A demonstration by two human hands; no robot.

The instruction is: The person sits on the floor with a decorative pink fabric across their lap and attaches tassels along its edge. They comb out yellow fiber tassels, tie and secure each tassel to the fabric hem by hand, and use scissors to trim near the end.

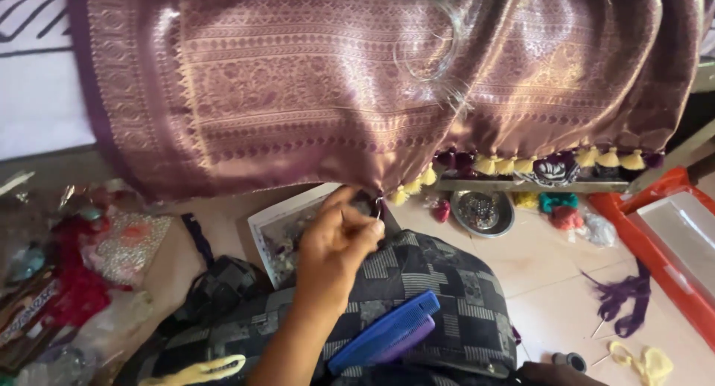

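One of the hands [337, 246] pinches the purple fabric's [313, 88] hem.

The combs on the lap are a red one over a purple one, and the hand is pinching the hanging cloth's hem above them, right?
Not quite: the upper comb is blue, not red, as the head view shows. It lies over a purple comb, and the hand pinches the purple-gold cloth at its hem above them.

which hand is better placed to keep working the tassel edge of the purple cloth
Left. The left hand is already raised at the cloth's lower edge, fingers pinched by the tassels. The right hand barely shows at the frame's bottom, far from that edge.
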